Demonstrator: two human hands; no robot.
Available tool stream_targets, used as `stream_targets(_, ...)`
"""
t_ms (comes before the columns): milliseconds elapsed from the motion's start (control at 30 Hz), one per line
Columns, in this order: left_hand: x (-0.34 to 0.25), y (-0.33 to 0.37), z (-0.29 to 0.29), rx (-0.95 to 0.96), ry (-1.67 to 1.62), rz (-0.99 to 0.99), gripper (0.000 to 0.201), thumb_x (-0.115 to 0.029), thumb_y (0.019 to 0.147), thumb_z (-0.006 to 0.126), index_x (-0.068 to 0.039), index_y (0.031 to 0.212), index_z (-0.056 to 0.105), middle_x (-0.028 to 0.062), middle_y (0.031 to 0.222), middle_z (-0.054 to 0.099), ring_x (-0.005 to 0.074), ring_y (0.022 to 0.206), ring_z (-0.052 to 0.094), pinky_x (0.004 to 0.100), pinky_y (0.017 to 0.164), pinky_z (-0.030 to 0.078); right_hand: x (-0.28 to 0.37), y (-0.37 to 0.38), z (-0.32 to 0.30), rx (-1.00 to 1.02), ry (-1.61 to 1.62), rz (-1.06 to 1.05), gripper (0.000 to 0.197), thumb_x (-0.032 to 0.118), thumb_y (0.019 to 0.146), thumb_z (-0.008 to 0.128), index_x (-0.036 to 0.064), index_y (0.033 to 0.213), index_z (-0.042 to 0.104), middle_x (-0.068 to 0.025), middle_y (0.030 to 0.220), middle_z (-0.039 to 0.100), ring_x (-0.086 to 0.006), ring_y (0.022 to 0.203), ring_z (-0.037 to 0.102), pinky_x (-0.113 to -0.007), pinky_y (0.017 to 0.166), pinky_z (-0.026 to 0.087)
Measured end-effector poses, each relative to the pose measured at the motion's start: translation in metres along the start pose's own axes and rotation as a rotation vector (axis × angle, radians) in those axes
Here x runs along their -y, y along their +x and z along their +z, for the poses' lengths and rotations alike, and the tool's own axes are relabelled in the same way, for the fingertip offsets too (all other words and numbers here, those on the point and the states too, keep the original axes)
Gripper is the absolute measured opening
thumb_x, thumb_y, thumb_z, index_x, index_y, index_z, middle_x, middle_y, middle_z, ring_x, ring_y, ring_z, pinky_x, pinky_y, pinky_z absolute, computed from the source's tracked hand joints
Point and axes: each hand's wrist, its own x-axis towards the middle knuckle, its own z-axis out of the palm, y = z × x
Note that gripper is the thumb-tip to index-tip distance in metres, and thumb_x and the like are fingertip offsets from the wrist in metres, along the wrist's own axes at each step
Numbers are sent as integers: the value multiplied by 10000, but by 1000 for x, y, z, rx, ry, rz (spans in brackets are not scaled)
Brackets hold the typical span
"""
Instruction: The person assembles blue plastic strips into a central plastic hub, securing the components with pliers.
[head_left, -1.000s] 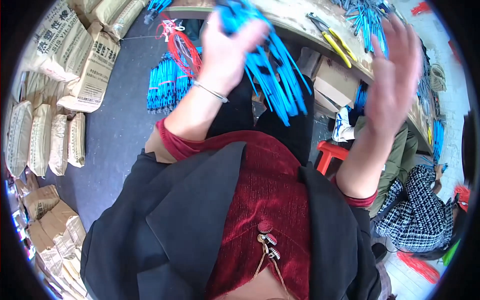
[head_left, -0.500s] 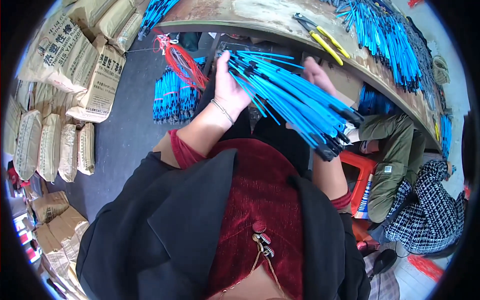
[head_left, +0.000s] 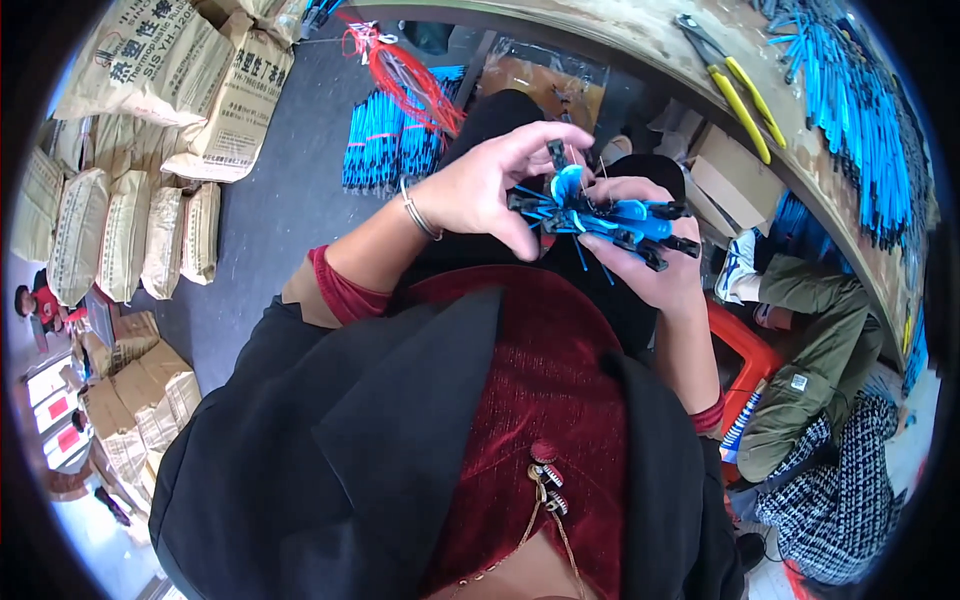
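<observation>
A bundle of slim blue plastic strips with black ends (head_left: 575, 215) is held in front of my body, above my lap. Its black tips point toward me, so the strips look foreshortened. My right hand (head_left: 650, 240) is closed around the bundle from the right, its thumb below and fingers above. At the left side of the bundle, my left hand (head_left: 490, 190) has thumb and fingers spread apart, curved near the black tips. One strip stands up close to its fingertips. Whether that hand touches the strips is hard to tell.
A wooden workbench (head_left: 640, 40) curves across the far side, carrying yellow-handled pliers (head_left: 740, 90) and a pile of blue strips (head_left: 850, 120). Tied blue bundles (head_left: 385, 150) and red cords (head_left: 400, 80) are beyond my left arm. Paper sacks (head_left: 125, 235) line the left. A seated person's leg (head_left: 810, 370) is at right.
The bundle has turned from lying slantwise to end-on, tips toward me. My right hand now wraps it; my left hand has shifted from the bundle's far end to beside the black tips.
</observation>
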Motion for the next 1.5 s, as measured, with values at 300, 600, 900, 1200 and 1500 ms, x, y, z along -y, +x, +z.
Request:
stream_targets(300,25,-5,-17,142,134,-131,466,-142,657,726,-33,1072,544,105,1111,559,210,1018,540,321,910,411,-23,-12,25,-206,377,112,372,-24,634,703,29,951,515,-132,921,613,-234,796,590,-329,745,477)
stream_targets(600,42,52,-48,602,422,-582,223,-211,792,631,-9,880,668,80,728,638,114,742,588,275,704,456,-37,-2,19,-36,355,-17,269,55,683,700,34,898,539,-118,789,618,-229,720,580,-308,678,467)
stream_targets(900,110,72,-50,595,-27,-499,239,-212,777,704,0,886,680,60,774,669,106,708,589,271,657,461,-74,-1,12,-118,308,-105,254,74,763,622,81,896,406,-53,690,529,-194,669,509,-315,674,399)
stream_targets(1200,120,56,-57,434,-38,-502,198,-190,792,688,-14,884,688,43,762,668,94,686,590,248,621,455,-92,2,20,-179,358,-2,344,171,710,693,93,898,415,-33,726,519,-175,686,482,-299,674,387)
stream_targets(1500,105,49,-65,279,292,-219,238,-245,845,602,-29,909,677,73,785,666,127,714,610,269,655,477,-72,-3,-1,-198,-253,206,492,163,717,683,39,1092,389,-35,838,561,-130,818,555,-277,877,372)
